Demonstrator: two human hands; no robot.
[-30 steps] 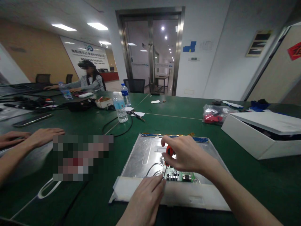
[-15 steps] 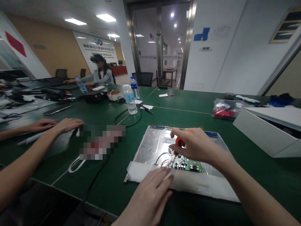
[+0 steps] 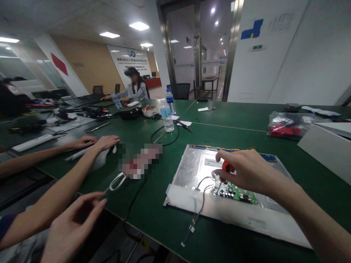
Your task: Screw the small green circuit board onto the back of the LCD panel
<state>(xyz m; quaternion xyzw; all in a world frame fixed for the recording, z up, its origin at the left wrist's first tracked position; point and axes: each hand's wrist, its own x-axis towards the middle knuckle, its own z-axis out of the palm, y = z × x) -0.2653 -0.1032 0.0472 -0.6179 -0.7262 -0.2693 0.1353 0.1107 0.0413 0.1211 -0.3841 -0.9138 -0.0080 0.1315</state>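
The right hand (image 3: 246, 171) is clenched around an orange-handled screwdriver (image 3: 227, 167), its tip pointing down at a small green circuit board (image 3: 236, 193). The board sits on the silver metal back of a display panel (image 3: 192, 168) that lies flat near the front edge of the green surface (image 3: 225, 129). Thin wires (image 3: 201, 197) trail from the board over the panel's white front border. The left hand (image 3: 72, 228) hovers with fingers spread and empty, off the surface's front edge, well apart from the panel. Another person's 2 hands (image 3: 97, 141) rest on the surface to the left. 2 water bottles (image 3: 167, 115) stand farther back. A far wall sign carries writing too small to read.
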